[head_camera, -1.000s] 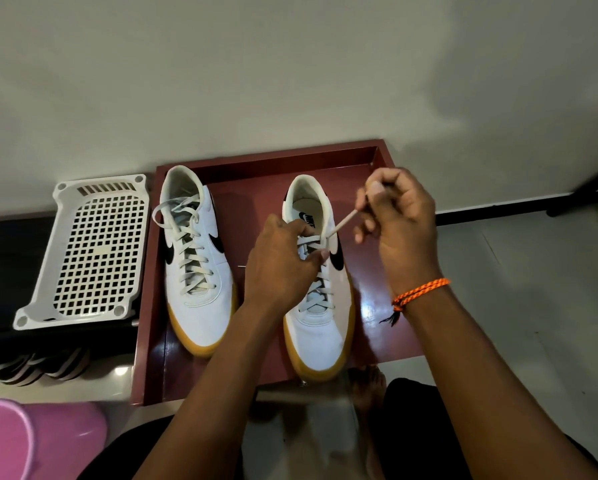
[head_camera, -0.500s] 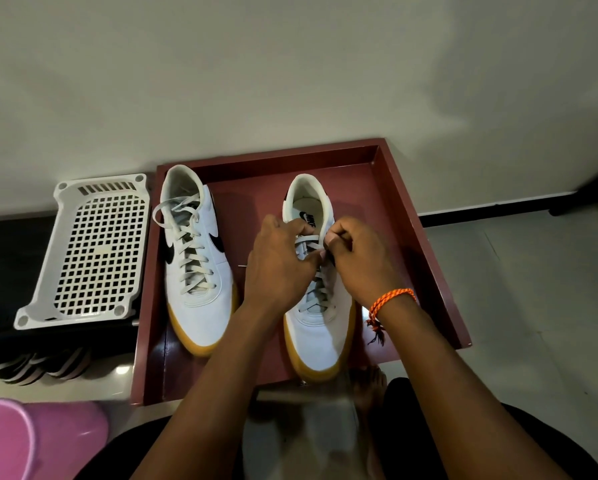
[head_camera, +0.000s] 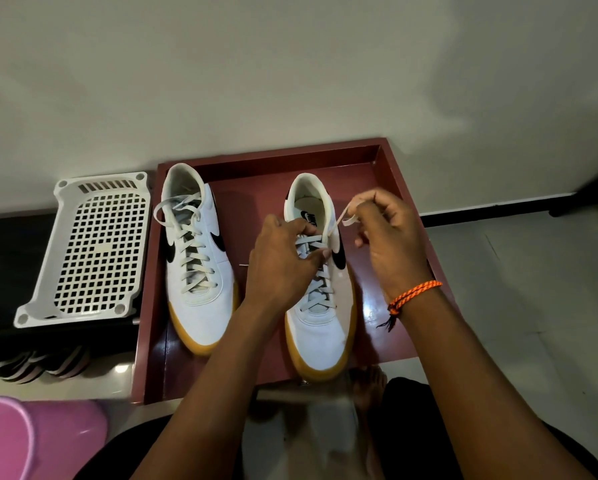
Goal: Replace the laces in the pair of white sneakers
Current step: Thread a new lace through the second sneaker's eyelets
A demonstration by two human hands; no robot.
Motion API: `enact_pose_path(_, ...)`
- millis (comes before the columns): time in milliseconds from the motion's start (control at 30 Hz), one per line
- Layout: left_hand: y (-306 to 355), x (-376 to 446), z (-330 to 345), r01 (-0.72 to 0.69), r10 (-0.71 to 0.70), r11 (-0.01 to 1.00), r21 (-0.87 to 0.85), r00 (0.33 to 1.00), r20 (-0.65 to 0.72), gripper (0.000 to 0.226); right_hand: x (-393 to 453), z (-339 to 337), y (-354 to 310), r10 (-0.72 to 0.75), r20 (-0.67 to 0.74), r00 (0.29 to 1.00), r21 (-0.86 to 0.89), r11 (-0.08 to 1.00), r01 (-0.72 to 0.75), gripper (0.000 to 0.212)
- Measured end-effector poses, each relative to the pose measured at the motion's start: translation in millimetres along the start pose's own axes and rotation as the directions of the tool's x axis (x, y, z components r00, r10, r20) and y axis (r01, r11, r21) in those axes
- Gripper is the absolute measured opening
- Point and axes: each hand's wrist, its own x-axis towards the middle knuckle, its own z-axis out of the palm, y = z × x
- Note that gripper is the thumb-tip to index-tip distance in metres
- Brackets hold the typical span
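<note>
Two white sneakers with black side marks and tan soles stand toes toward me in a dark red tray [head_camera: 408,202]. The left sneaker [head_camera: 200,299] is laced to the top, its lace ends loose. My left hand [head_camera: 283,261] grips the upper eyelet area and tongue of the right sneaker [head_camera: 321,327]. My right hand [head_camera: 391,244], with an orange cord at the wrist, pinches the white lace [head_camera: 339,220] and holds it taut up and to the right of the top eyelet. The lower rows of that shoe are laced.
A white perforated plastic rack [head_camera: 93,251] lies left of the tray on a dark surface. A pink tub [head_camera: 30,441] sits at the bottom left. A wall rises behind the tray; a black bar [head_camera: 595,181] crosses the tiled floor at right. My bare foot [head_camera: 366,386] touches the tray's near edge.
My right hand came down to the eyelets beside the left hand, took the lace, and has now pulled it out up and to the right. The left hand stayed on the shoe.
</note>
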Motion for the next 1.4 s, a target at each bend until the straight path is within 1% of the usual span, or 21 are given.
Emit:
enact_pose_path(67, 0.6, 0.3, 0.1, 0.008, -0.006, 0.998, 0.063, 1.000, -0.018, 0.043, 1.6, -2.4, 4.2, -0.024, -0.092, 0.995, -0.063, 0.998, 0.018, 0.011)
enact_pose_path(100, 0.9, 0.5, 0.1, 0.007, -0.004, 0.995, 0.102, 1.000, -0.030, 0.044, 2.7, -3.7, 9.4, -0.048, -0.112, 0.992, -0.182, 0.983, 0.027, 0.009)
enact_pose_path(133, 0.4, 0.6, -0.4, 0.003, 0.003, 0.991, 0.132, 0.999, -0.044, 0.043, 1.7, -3.4, 12.6, -0.071, -0.093, 0.993, -0.335, 0.942, 0.036, 0.019)
enact_pose_path(200, 0.0, -0.1, -1.3, -0.011, 0.021, 0.987, 0.158, 0.998, -0.065, 0.042, -0.8, 0.7, 20.6, -0.038, 0.041, 0.998, -0.567, 0.822, 0.055, 0.019)
enact_pose_path(267, -1.2, -0.9, -1.4, -0.026, 0.038, 0.988, 0.154, 0.996, -0.076, 0.040, -7.9, 9.7, 24.0, 0.055, 0.181, 0.982, -0.659, 0.747, 0.080, 0.021)
enact_pose_path(333, -2.6, -1.3, -1.1, -0.037, 0.050, 0.987, 0.158, 0.995, -0.082, 0.041, -11.7, 15.5, 29.8, 0.059, 0.239, 0.969, -0.674, 0.728, 0.122, 0.025)
enact_pose_path(433, -2.8, -1.0, -1.7, -0.041, 0.054, 0.984, 0.173, 0.996, -0.073, 0.042, -8.4, 13.5, 32.0, 0.001, 0.222, 0.975, -0.576, 0.807, 0.130, 0.025)
enact_pose_path(633, -3.7, 0.5, -3.3, -0.055, 0.068, 0.984, 0.169, 0.995, -0.073, 0.043, -5.0, 9.5, 15.8, 0.018, 0.227, 0.974, -0.309, 0.949, 0.055, 0.024)
enact_pose_path(867, -3.8, 0.2, -5.6, -0.050, 0.060, 0.984, 0.169, 0.997, -0.056, 0.039, -0.8, 1.5, -4.2, -0.026, 0.231, 0.973, 0.045, 0.999, 0.016, 0.024)
enact_pose_path(933, -2.1, -0.5, -7.0, -0.048, 0.056, 0.987, 0.153, 0.997, -0.047, 0.037, -1.8, -1.5, -10.7, -0.045, 0.229, 0.972, 0.176, 0.984, 0.004, 0.025)
enact_pose_path(1000, -0.9, -1.6, -7.6, -0.057, 0.062, 0.993, 0.107, 0.997, -0.043, 0.035, -2.3, -3.1, -15.8, -0.024, 0.245, 0.969, 0.386, 0.919, -0.075, 0.028)
enact_pose_path(1067, 0.0, -2.6, -7.3, -0.062, 0.064, 0.996, 0.060, 0.997, -0.041, 0.034, -0.2, -4.5, -18.7, 0.120, 0.227, 0.967, 0.604, 0.761, -0.236, 0.027)
enact_pose_path(1100, 1.0, -3.4, -7.4, -0.058, 0.060, 0.998, 0.039, 0.997, -0.038, 0.035, 1.4, -5.2, -16.5, 0.220, 0.175, 0.960, 0.653, 0.703, -0.280, 0.024)
enact_pose_path(1133, 2.1, -4.1, -7.8, -0.055, 0.056, 0.998, 0.014, 0.998, -0.041, 0.039, 4.0, -8.0, -10.9, 0.295, 0.086, 0.952, 0.600, 0.747, -0.286, 0.020)
enact_pose_path(1167, 2.3, -4.6, -8.5, -0.055, 0.054, 0.998, -0.015, 0.997, -0.047, 0.045, 7.3, -12.1, -3.4, 0.328, -0.056, 0.943, 0.386, 0.878, -0.283, 0.014)
enact_pose_path(1200, 1.9, -4.8, -9.8, -0.049, 0.047, 0.998, -0.046, 0.998, -0.052, 0.052, 10.0, -17.8, 8.5, 0.272, -0.172, 0.947, -0.004, 0.961, -0.277, 0.005)
enact_pose_path(1233, 1.7, -4.7, -11.7, -0.031, 0.027, 0.997, -0.071, 0.998, -0.050, 0.057, 9.5, -20.0, 16.3, 0.209, -0.222, 0.953, -0.409, 0.867, -0.285, 0.008)
enact_pose_path(1267, 1.9, -4.3, -14.1, -0.003, 0.000, 0.996, -0.092, 0.999, -0.039, 0.061, 7.9, -19.4, 23.2, 0.154, -0.201, 0.967, -0.643, 0.725, -0.249, 0.018)
enact_pose_path(1300, 1.8, -4.3, -16.3, 0.026, -0.029, 0.994, -0.107, 0.999, -0.021, 0.063, 6.4, -15.0, 26.5, 0.117, -0.128, 0.985, -0.717, 0.675, -0.173, 0.023)
enact_pose_path(1367, 2.2, -3.9, -17.5, 0.081, -0.080, 0.989, -0.120, 0.997, 0.011, 0.062, 1.8, -4.0, 24.0, 0.044, 0.050, 0.998, -0.673, 0.740, 0.001, 0.025)
enact_pose_path(1400, 3.3, -4.0, -17.8, 0.101, -0.099, 0.988, -0.117, 0.995, 0.021, 0.059, -2.1, 1.7, 21.0, 0.027, 0.126, 0.992, -0.679, 0.731, 0.067, 0.022)
